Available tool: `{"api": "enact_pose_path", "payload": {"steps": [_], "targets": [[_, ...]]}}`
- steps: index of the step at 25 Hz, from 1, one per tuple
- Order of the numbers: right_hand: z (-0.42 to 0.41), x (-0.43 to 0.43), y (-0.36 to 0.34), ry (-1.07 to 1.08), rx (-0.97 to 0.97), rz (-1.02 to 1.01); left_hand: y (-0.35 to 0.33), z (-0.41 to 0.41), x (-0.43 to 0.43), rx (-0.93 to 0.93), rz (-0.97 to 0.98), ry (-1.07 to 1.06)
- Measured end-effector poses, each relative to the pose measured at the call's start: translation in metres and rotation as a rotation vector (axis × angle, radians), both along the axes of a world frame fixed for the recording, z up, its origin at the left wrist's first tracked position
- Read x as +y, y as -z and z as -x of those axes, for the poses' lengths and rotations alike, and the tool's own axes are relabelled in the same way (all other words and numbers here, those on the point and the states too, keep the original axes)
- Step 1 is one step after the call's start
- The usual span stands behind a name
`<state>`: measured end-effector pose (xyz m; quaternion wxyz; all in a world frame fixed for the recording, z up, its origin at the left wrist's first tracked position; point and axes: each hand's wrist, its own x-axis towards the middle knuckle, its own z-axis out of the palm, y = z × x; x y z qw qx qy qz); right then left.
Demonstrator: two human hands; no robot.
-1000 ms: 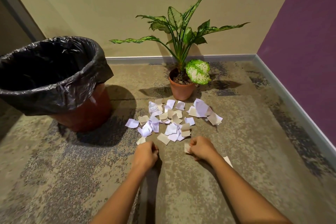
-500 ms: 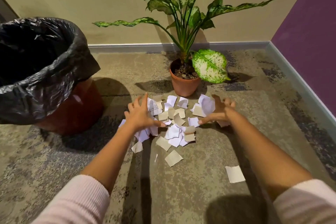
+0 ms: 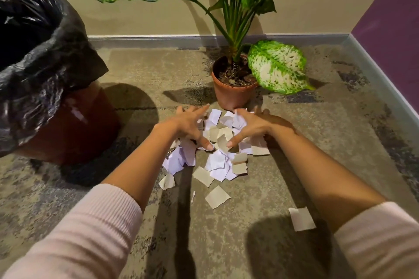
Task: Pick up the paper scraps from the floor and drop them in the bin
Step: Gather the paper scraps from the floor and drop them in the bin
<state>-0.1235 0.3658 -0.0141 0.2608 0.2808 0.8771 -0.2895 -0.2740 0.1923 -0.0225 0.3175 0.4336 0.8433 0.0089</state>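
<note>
Both left hand point(image 3: 188, 125) and right hand point(image 3: 256, 125) splayed on paper scraps point(image 3: 217, 161); mottled carpet point(image 3: 156, 70), room corner

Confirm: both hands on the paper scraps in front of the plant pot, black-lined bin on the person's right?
Wrong side. The head view shows the black-lined bin on the person's left, not right. The rest holds: the left hand and right hand are on the paper scraps in front of the plant pot.

Paper scraps point(image 3: 217, 161): white and tan, torn, heaped; strays scattered toward five o'clock. Bin point(image 3: 74, 124): red-brown, black-lined, upright, stood at nine o'clock.
</note>
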Motion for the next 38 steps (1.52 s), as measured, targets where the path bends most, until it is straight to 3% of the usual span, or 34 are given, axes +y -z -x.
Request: {"api": "enact_pose_path", "payload": {"steps": [5, 13, 18, 26, 30, 38], "targets": [[0.007, -0.039, -0.003, -0.174, -0.119, -0.061, -0.003, -0.025, -0.007, 0.030, 0.052, 0.124], [-0.033, -0.102, -0.003, -0.249, -0.099, -0.106, -0.008, -0.078, -0.050, 0.109, 0.283, 0.131], [-0.066, -0.136, 0.007, -0.262, 0.020, -0.263, 0.003, -0.105, -0.085, 0.065, 0.051, -0.012], [-0.096, -0.161, 0.015, -0.148, 0.221, -0.201, 0.011, -0.139, -0.119, 0.027, -0.334, -0.114], [-0.107, -0.159, 0.020, 0.029, 0.371, -0.165, 0.008, -0.152, -0.128, -0.007, -0.418, -0.219], [-0.145, -0.137, 0.010, 0.698, 0.475, 0.243, -0.012, -0.159, -0.146, -0.237, -0.622, -0.625]]}}
